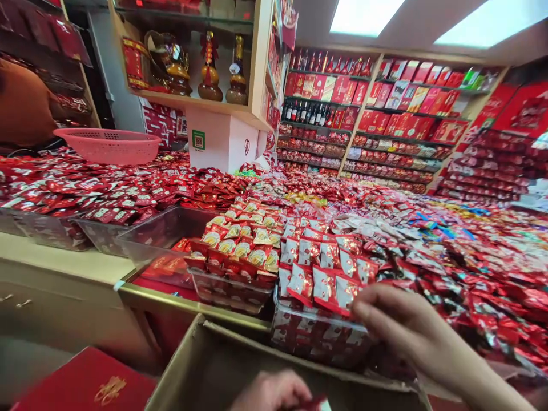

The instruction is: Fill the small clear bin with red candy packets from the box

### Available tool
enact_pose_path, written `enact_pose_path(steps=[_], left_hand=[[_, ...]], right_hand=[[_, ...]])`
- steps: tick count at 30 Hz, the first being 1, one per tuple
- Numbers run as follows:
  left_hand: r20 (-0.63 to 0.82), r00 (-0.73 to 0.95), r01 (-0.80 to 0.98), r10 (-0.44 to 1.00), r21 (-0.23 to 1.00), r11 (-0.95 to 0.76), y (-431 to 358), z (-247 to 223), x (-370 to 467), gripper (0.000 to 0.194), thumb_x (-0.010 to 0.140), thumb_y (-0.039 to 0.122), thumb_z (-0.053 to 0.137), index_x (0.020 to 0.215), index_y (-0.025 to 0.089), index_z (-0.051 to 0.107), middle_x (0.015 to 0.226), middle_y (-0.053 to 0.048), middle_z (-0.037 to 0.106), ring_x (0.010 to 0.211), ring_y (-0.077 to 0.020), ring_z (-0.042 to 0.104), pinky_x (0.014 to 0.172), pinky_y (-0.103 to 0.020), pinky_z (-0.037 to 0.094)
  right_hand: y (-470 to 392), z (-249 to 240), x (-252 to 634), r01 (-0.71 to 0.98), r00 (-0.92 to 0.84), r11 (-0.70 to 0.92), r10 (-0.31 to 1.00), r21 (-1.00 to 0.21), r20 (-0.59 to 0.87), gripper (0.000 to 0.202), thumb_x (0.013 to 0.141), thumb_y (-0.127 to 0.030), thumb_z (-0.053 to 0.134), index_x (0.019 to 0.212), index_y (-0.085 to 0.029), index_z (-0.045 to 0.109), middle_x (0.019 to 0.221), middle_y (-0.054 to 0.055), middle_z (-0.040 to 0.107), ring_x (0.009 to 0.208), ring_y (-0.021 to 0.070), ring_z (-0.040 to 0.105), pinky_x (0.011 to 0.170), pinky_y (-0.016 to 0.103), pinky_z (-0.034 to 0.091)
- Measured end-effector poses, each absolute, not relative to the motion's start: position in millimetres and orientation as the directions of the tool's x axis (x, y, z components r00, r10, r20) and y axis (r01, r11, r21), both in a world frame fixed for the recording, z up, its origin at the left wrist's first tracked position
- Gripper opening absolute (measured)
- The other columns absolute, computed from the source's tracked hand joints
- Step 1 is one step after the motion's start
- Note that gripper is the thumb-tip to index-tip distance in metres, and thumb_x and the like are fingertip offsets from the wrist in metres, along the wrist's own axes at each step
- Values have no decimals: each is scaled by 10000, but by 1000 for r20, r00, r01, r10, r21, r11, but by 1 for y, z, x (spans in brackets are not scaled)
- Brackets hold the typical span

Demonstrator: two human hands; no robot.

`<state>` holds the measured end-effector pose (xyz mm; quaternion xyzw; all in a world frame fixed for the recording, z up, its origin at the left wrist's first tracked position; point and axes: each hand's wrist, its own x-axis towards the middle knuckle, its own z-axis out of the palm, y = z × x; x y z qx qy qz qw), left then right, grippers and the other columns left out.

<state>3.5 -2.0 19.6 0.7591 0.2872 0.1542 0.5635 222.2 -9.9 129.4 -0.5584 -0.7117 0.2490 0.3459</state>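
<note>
Two hands work: your right hand (411, 331) rests fingers, loosely curled, on upright red packets (325, 285); left hand (274, 394) closed in the box (205, 365), contents unclear.

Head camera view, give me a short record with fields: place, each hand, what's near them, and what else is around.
place: shop counter heaped with red wrapped sweets, shelves of red gift boxes behind
right hand: right hand at the front row of red-and-white sweet packets in a clear bin; grip unclear
left hand: left hand low inside a cardboard box, closed over something red
nearby: red-and-yellow sweet packets
other: pink basket; bottles on a shelf
</note>
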Motion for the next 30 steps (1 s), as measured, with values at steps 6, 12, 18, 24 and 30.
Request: enact_pose_path(steps=[6,12,18,24,30], left_hand=[[-34,648,-23,761,998,63,-7,19,4,263,796,336,522,957,128,507,757,-41,626,675,-124,562,631,-232,418],[-85,633,-121,769,971,207,-14,19,8,392,743,279,603,1072,164,425,663,37,549,579,-66,494,580,-191,383],[-140,642,-87,754,963,253,-10,23,12,173,697,194,633,827,119,547,679,21,546,598,-56,479,608,-190,395],[-134,721,-112,680,946,304,-14,21,11,274,719,220,610,962,136,514,873,-38,582,815,-132,542,749,-263,429],[103,590,266,801,911,-314,-11,16,6,109,727,181,540,810,128,586,726,-35,539,639,-117,508,577,-200,419]], right_hand=[[-64,42,172,445,-160,48,987,-894,-27,240,778,-374,527,918,-185,572,808,40,620,693,153,549,629,258,450],[-59,27,175,-9,-101,-208,973,-978,-207,241,734,-388,596,750,-151,554,615,-16,541,548,82,446,507,195,385],[-62,24,171,-143,8,-265,963,-953,-269,243,744,-395,589,798,-158,583,661,-6,563,565,77,435,502,184,346],[-61,15,165,-133,59,-160,984,-978,-169,239,713,-398,612,751,-162,593,685,20,586,654,134,506,611,249,412],[-58,-16,159,48,184,-27,983,-998,-17,299,658,-426,647,822,-205,531,652,-2,515,589,131,499,550,247,419]])
